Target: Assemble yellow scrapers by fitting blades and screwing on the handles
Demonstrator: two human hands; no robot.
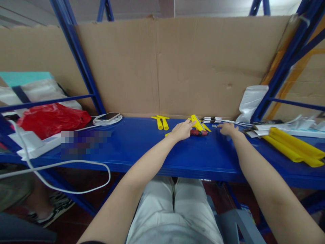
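My left hand (182, 130) is closed on a yellow scraper (197, 122) with a pale blade edge, which stands tilted on the blue table. Just below the scraper lies a red and black screwdriver (199, 133), partly behind my left hand. My right hand (229, 129) reaches palm down beside a small group of screws (214, 126), its fingers apart; its fingertips are small in view and nothing shows in them. Two yellow T-shaped tool handles (162, 122) lie side by side left of my left hand. A thin yellow piece (167, 134) shows by my left wrist.
Black and white blade packs (212, 120) lie at the back by a cardboard wall (193, 67). To the right are yellow rolled sheets (291, 145), a white bag (252, 103) and a power strip. A red bag (53, 118), phone (109, 117) and white cables sit left.
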